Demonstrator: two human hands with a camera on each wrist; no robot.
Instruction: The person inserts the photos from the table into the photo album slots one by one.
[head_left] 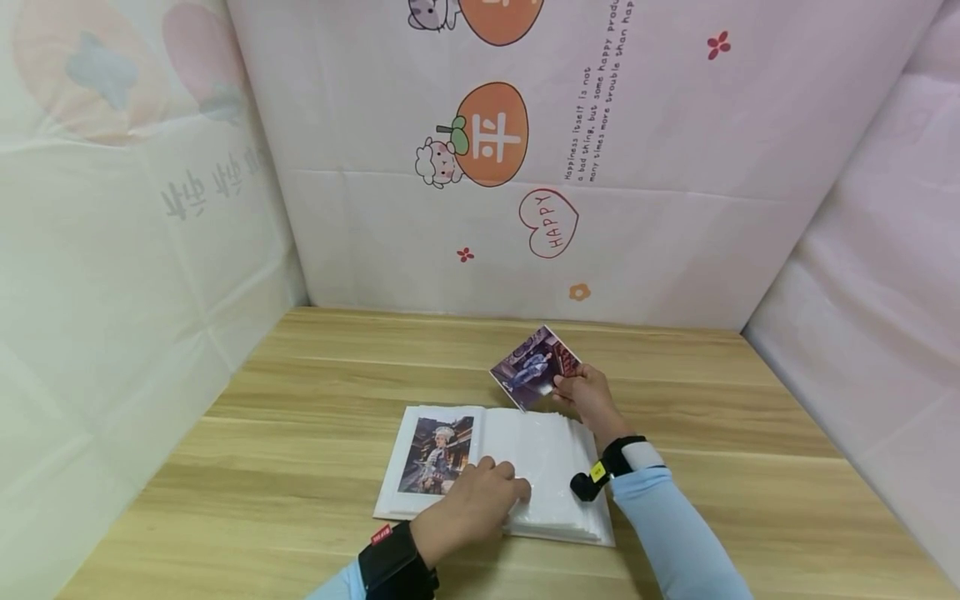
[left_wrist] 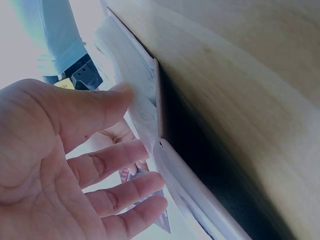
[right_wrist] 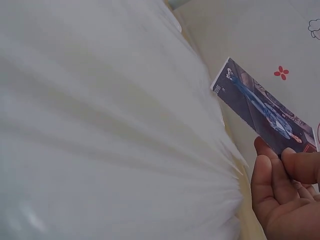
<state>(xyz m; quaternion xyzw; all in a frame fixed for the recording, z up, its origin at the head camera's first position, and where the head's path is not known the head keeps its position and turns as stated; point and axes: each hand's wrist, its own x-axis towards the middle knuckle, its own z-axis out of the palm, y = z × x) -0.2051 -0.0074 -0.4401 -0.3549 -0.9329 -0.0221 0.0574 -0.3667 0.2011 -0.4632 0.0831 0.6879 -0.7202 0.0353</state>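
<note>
An open photo album (head_left: 540, 467) lies on the wooden table, with white sleeve pages. On its left page sits a photo (head_left: 437, 454) of a figure in a pale headdress; the right page shows no picture. My left hand (head_left: 480, 500) rests at the middle of the album, its fingers loosely bent on the pages. In the left wrist view, that hand's thumb and fingers (left_wrist: 115, 195) touch the album's edge and grip nothing. Above the album's far edge, my right hand (head_left: 588, 396) pinches a loose photo (right_wrist: 265, 110) of a figure in blue between thumb and fingers, tilted.
The wooden table (head_left: 300, 467) extends around the album. A white printed cloth (head_left: 375, 217) stands behind it, and white cloth walls (head_left: 112, 292) rise at both sides. Each wrist wears a black strap (head_left: 393, 562).
</note>
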